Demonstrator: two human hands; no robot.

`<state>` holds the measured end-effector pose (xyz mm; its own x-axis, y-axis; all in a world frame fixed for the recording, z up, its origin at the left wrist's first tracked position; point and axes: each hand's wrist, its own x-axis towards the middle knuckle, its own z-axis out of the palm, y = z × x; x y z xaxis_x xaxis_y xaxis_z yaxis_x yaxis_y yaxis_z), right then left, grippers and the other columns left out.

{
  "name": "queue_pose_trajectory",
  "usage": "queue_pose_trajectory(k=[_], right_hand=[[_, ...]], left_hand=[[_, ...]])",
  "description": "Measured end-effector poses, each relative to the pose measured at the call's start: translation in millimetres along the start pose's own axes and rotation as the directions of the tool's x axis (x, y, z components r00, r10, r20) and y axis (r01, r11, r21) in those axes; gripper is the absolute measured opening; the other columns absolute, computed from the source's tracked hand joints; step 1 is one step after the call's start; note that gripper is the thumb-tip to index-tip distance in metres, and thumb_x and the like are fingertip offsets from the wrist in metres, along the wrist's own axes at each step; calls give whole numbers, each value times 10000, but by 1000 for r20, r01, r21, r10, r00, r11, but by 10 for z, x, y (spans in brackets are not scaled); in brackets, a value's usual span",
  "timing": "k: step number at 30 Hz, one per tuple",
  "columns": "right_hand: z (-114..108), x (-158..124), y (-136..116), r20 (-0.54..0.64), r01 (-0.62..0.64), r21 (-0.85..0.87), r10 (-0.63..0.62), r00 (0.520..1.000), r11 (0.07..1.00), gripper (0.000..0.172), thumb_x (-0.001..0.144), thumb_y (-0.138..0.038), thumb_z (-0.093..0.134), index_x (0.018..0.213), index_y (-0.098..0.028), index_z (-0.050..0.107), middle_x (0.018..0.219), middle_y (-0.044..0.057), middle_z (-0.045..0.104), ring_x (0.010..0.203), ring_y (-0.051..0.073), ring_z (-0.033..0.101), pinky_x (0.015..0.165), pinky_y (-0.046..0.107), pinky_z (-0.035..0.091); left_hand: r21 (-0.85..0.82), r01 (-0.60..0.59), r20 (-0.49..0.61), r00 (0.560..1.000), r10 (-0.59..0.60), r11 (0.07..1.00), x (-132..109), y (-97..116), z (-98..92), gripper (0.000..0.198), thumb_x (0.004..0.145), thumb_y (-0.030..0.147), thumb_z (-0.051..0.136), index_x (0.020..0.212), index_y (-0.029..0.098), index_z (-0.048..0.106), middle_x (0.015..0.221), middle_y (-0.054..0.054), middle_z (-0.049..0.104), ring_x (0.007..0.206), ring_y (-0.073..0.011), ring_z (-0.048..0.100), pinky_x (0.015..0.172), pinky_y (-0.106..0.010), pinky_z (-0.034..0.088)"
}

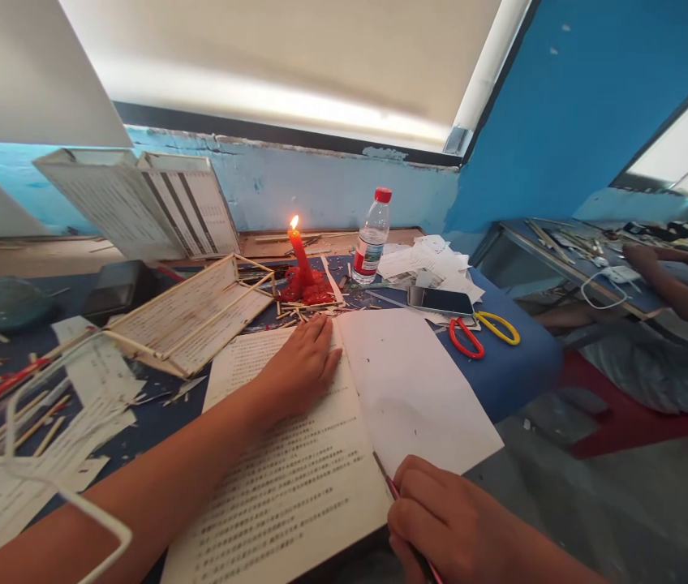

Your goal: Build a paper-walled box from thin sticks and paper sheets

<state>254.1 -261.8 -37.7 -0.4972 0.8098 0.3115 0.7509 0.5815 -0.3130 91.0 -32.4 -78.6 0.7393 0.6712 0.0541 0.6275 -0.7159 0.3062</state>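
My left hand [298, 369] lies flat, fingers together, on the printed left page of an open book [283, 470] on the blue table. My right hand [441, 519] is at the book's near edge, closed around a thin pinkish blade or stick [384, 474] whose tip rests along the book's central fold. The right page [410, 389] is blank white. Beyond the book a lit red candle [299, 251] stands in a pool of red wax.
A stick-and-paper frame [191, 312] lies left of the book. A water bottle [371, 237], a phone [440, 301], scissors [481, 332] and crumpled paper [429, 264] sit behind. Paper strips and sticks [33, 405] litter the left. Another person's arm [678, 284] is at right.
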Motion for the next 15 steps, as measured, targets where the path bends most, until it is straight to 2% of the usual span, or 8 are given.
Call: queue_pose_trajectory(k=[5, 10, 13, 15], right_hand=[[-18, -73, -112, -8, 51, -61, -52, 999, 997, 288, 979, -69, 469, 722, -186, 530, 671, 25, 500, 655, 161, 476, 564, 265, 405], [-59, -175, -205, 15, 79, -117, -77, 997, 990, 369, 1044, -122, 436, 692, -197, 515, 630, 10, 471, 606, 154, 433, 531, 275, 379], [-134, -274, -231, 109, 91, -43, -86, 990, 995, 398, 1082, -117, 350, 738, -191, 536, 649, 16, 509, 585, 147, 432, 511, 274, 383], [-226, -330, -240, 179, -9, 71, -4, 984, 997, 395, 1102, -144, 305, 787, -202, 534, 680, 16, 545, 570, 133, 471, 481, 259, 394]], left_hand=[[-1, -6, -4, 1000, 6, 1000, -3, 6, -4, 691, 1046, 409, 267, 1528, -81, 339, 1652, -321, 303, 1567, -371, 223, 1262, -520, 205], [-12, -6, -28, 1000, 6, 1000, 1, 5, 5, 654, 1039, 402, 291, 1523, -33, 358, 1652, -297, 325, 1564, -367, 237, 1256, -551, 225], [-15, -8, -36, 999, 7, 1000, -7, -2, 17, 653, 1036, 407, 305, 1522, -25, 364, 1648, -298, 333, 1561, -373, 247, 1253, -562, 233], [-9, -13, -34, 999, 13, 1000, -6, -11, 30, 658, 1039, 404, 301, 1517, -43, 367, 1644, -308, 332, 1560, -374, 248, 1256, -558, 227]])
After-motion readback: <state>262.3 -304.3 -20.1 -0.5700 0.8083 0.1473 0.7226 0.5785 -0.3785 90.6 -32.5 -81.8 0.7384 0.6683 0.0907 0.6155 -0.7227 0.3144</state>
